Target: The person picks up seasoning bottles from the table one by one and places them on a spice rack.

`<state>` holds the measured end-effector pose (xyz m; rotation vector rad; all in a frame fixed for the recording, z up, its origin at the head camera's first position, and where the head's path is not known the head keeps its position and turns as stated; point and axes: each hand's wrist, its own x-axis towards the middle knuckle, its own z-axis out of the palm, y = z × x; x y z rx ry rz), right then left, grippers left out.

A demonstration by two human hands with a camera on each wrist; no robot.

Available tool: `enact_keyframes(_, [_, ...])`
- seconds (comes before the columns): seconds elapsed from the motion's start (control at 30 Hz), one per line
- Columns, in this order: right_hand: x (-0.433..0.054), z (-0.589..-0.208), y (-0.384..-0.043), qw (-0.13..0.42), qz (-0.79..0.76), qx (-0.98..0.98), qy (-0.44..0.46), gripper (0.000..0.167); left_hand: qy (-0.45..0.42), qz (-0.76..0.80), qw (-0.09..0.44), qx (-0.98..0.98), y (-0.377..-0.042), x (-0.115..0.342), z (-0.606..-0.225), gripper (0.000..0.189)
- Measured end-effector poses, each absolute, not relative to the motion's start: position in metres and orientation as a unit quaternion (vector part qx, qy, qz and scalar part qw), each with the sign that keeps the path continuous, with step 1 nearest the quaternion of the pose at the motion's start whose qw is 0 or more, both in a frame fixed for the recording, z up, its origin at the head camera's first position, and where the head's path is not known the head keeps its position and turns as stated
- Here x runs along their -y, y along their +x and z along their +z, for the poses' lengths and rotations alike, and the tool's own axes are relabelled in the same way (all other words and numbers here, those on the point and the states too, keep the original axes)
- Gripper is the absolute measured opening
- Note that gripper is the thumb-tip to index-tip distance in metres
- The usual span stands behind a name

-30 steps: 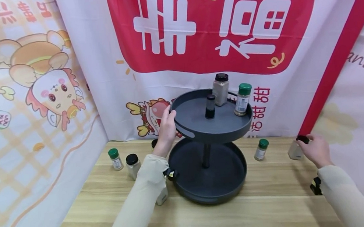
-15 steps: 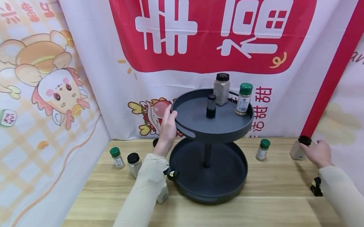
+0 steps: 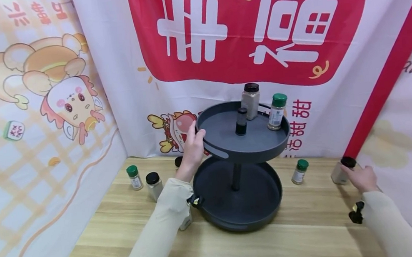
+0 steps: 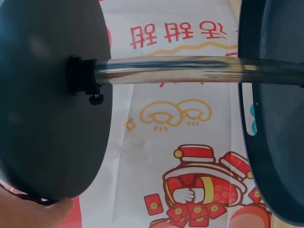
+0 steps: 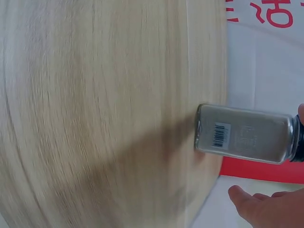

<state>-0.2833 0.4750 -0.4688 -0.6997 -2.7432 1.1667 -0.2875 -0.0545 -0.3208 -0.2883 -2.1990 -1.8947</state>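
At the left rim of the two-tier round tray rack, my left hand grips the upper tray. In the left wrist view, fingers show against the edge of that tray. At the far right, my right hand is beside a black-capped spice jar standing on the table. In the right wrist view, a fingertip is at the jar's cap, while the other fingers are spread apart from the glass jar.
The upper tray bears a tall black-capped jar, a small dark bottle and a green-capped jar. Another green-capped jar stands right of the rack. Several jars stand at left, including a green-capped one. Printed cloth hangs behind.
My right hand has loosened from the jar's cap and its fingers have spread. The jar stays on the table. My left hand keeps its hold on the tray; the view has shifted slightly.
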Motion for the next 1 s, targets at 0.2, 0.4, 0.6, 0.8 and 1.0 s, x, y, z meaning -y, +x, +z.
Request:
enact_keyframes(0.2, [-0.474, -0.475, -0.285, 0.056, 0.408, 0.877, -0.248, 0.107, -0.106, -0.643, 0.122, 0.748, -0.282, 0.052, -0.321, 0.062])
enact_keyframes(0.4, [-0.471, -0.478, -0.286, 0.071, 0.419, 0.866, -0.264, 0.102, -0.104, -0.633, 0.129, 0.756, -0.278, 0.049, -0.322, 0.065])
enact_keyframes(0.6, [-0.469, -0.484, -0.286, 0.094, 0.411, 0.879, -0.221, 0.079, -0.098, -0.626, 0.144, 0.760, -0.275, 0.046, -0.324, 0.063])
enact_keyframes(0.8, [-0.472, -0.496, -0.294, 0.112, 0.431, 0.870, -0.213, 0.068, -0.102, -0.633, 0.147, 0.753, -0.272, 0.043, -0.323, 0.063])
enact_keyframes(1.0, [-0.465, -0.495, -0.295, 0.119, 0.430, 0.864, -0.235, 0.076, -0.101, -0.625, 0.152, 0.759, -0.268, 0.042, -0.324, 0.065])
